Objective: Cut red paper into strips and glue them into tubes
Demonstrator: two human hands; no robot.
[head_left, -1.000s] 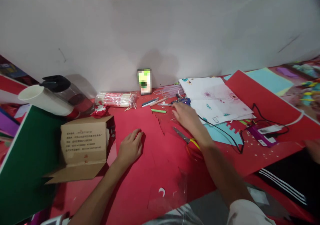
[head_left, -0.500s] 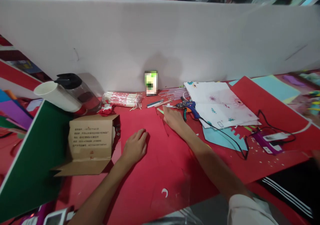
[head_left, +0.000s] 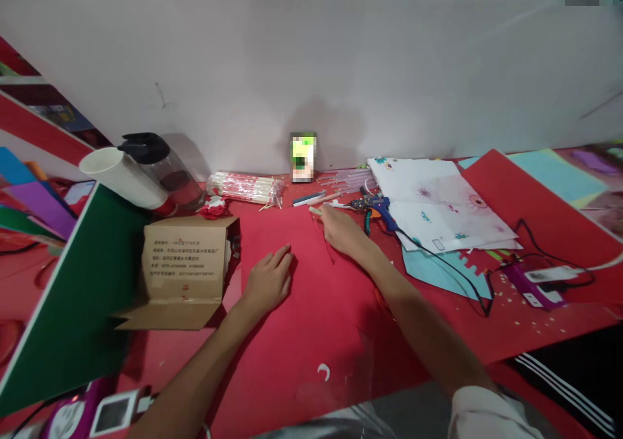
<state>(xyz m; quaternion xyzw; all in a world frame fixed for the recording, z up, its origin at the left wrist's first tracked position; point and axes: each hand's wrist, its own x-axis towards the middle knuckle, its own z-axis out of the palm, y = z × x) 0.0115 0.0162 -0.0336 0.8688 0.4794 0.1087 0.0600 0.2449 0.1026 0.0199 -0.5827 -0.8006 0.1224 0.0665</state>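
Red paper (head_left: 302, 325) is covering the middle of the tabletop (head_left: 160, 364), directly before the person. Hands are working well apart. Left hand (head_left: 268, 279) is resting palm down on the paper, fingers loosely curved, clamping nothing visible. Right hand (head_left: 342, 229) is bending over the paper's far part, fingertips apparently pinching a pale green pen (head_left: 315, 212); one end is poking out leftward, the rest is hiding under the fingers. Glue gun (head_left: 388, 215) is lying just beyond that hand, nozzle pointing left. White crescent (head_left: 324, 372) is lying near the paper's close edge, untouched. Box (head_left: 187, 263) is standing just beside the paper's left edge.

Step in hand: seemingly picking up the pen, with the left hand steadying the paper. Next move, as judged, is calling for a firm pinch and a low lift clear of the nozzle, the left hand pressing lightly so that the paper isn't sliding.
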